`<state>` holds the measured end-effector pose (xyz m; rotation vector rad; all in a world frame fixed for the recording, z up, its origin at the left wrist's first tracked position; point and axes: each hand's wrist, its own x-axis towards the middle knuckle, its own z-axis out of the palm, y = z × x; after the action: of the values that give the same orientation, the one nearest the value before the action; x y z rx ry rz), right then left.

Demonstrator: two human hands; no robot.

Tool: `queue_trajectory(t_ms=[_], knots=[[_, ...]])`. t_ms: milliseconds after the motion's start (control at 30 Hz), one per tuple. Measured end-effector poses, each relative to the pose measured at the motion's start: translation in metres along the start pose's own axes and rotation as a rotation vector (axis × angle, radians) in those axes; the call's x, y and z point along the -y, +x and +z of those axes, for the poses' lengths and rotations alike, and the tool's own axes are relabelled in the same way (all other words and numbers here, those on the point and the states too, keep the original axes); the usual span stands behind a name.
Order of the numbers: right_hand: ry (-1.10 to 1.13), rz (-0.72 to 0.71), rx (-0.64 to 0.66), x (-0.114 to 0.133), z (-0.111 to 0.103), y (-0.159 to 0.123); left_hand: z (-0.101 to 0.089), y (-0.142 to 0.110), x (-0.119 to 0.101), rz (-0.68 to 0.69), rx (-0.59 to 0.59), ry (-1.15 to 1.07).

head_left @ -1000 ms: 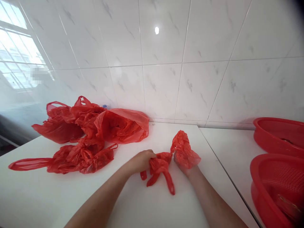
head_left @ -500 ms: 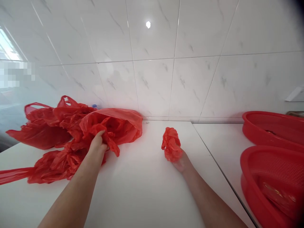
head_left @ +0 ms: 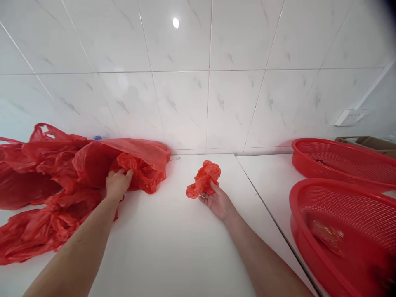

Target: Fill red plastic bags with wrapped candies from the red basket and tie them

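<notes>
At the mouth of a large red plastic bag (head_left: 148, 146), my left hand (head_left: 116, 183) has its fingers curled against a crumpled red plastic bag (head_left: 136, 165); its fingertips are partly hidden in the folds. My right hand (head_left: 218, 202) is closed on another crumpled red plastic bag (head_left: 206, 175), raised over the white tabletop (head_left: 173, 235). The thumb lies on the near side of that bundle, and a loose end sticks out to the left. More crumpled red plastic bags (head_left: 46, 214) lie heaped beside my left forearm.
Two red plastic baskets (head_left: 297, 189) with mesh walls stand at the right; the nearer one holds a clear packet (head_left: 328, 235). Behind them is a cardboard box (head_left: 368, 142). A tiled wall (head_left: 185, 107) closes off the back, and a small blue cap (head_left: 97, 137) shows behind the bags.
The view has swung to the right. My left hand has pushed its crumpled bag into the large bag's mouth. My right hand has turned, showing its fingers and thumb around its bag.
</notes>
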<state>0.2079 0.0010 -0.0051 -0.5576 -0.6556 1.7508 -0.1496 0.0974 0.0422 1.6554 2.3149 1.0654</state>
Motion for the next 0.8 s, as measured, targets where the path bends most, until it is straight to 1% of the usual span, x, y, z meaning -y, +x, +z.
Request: queue_trajectory(t_ms=[33, 133, 200, 267, 300, 333, 367, 400, 433, 467, 500, 533, 600, 633, 700, 733, 800], knots=[[-0.002, 0.008, 0.002, 0.001, 0.001, 0.0, -0.002, 0.0, 0.002, -0.018, -0.007, -0.003], [-0.017, 0.016, 0.007, 0.005, 0.005, -0.001, -0.002, 0.0, 0.005, -0.108, -0.084, -0.052], [-0.024, -0.001, 0.034, 0.006, 0.007, 0.0, 0.001, -0.006, 0.001, -0.135, -0.132, -0.099], [-0.048, -0.025, 0.064, 0.007, 0.007, 0.001, 0.006, -0.019, -0.009, -0.129, -0.223, -0.164], [-0.064, -0.038, 0.061, 0.007, 0.007, 0.001, 0.008, -0.028, -0.016, -0.094, -0.288, -0.198], [-0.078, -0.048, 0.044, 0.007, 0.007, 0.002, 0.011, -0.039, -0.024, -0.03, -0.378, -0.228], [-0.09, -0.053, 0.023, 0.008, 0.007, 0.002, 0.013, -0.052, -0.034, 0.089, -0.461, -0.238], [-0.096, -0.055, 0.006, 0.008, 0.006, 0.003, 0.016, -0.066, -0.044, 0.239, -0.514, -0.241], [-0.095, -0.054, 0.0, 0.009, 0.006, 0.003, 0.019, -0.08, -0.054, 0.375, -0.529, -0.251], [-0.088, -0.051, 0.002, 0.009, 0.006, 0.002, 0.022, -0.093, -0.064, 0.484, -0.493, -0.266], [-0.078, -0.047, 0.01, 0.009, 0.007, 0.002, 0.025, -0.106, -0.074, 0.58, -0.423, -0.286], [-0.066, -0.047, 0.017, 0.009, 0.008, 0.001, 0.029, -0.118, -0.083, 0.667, -0.326, -0.308], [-0.051, -0.044, 0.032, 0.008, 0.01, -0.001, 0.037, -0.137, -0.1, 0.784, -0.067, -0.344], [-0.056, -0.04, 0.039, 0.006, 0.012, -0.001, 0.041, -0.145, -0.108, 0.805, 0.056, -0.372], [-0.102, -0.029, 0.041, 0.003, 0.013, -0.003, 0.05, -0.156, -0.121, 0.772, 0.226, -0.45], [-0.142, -0.026, 0.03, 0.002, 0.014, -0.003, 0.053, -0.16, -0.126, 0.749, 0.284, -0.495], [-0.226, -0.029, -0.006, 0.002, 0.011, -0.003, 0.059, -0.165, -0.133, 0.698, 0.348, -0.597]])
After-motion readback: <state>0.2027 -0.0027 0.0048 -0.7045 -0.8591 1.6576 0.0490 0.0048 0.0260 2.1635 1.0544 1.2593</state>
